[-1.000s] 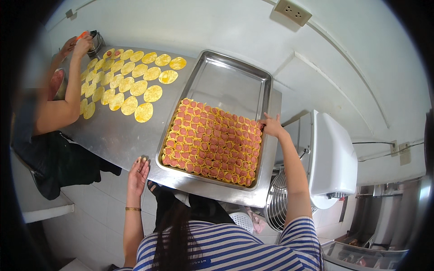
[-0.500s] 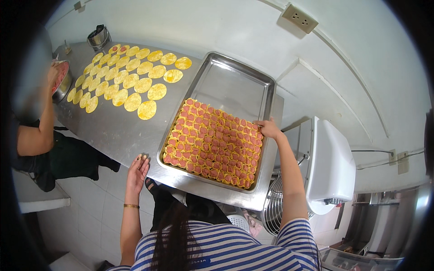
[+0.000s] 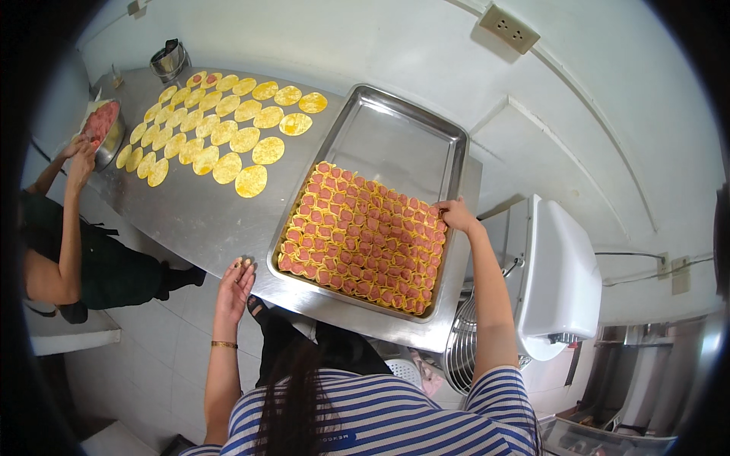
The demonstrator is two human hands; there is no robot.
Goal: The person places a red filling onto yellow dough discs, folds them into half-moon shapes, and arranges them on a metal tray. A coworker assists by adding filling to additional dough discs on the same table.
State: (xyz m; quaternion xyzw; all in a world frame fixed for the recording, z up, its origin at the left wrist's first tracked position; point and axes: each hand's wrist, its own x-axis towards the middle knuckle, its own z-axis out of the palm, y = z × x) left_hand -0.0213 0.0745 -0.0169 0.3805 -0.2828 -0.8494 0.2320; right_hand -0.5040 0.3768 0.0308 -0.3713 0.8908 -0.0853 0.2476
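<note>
Co-worker's hands (image 3: 79, 151) at meat bowl (image 3: 112, 143) | yellow wrappers (image 3: 223, 133) on table (image 3: 198, 216) | left hand (image 3: 236, 286) at table edge, fingers loose, released | filled wrappers (image 3: 361, 241) in tray's (image 3: 395, 137) near part | right hand (image 3: 459, 216) at tray's right, can't tell if gripping

The left forearm (image 3: 222, 384) points forward, with the left hand (image 3: 234, 292) slack and loosely curled. The right arm (image 3: 493, 296) reaches farther forward, the right hand (image 3: 457, 216) angled inward.

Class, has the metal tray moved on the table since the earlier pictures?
No. Judged against the table and its near edge, the metal tray shows no visible shift in any direction.
</note>
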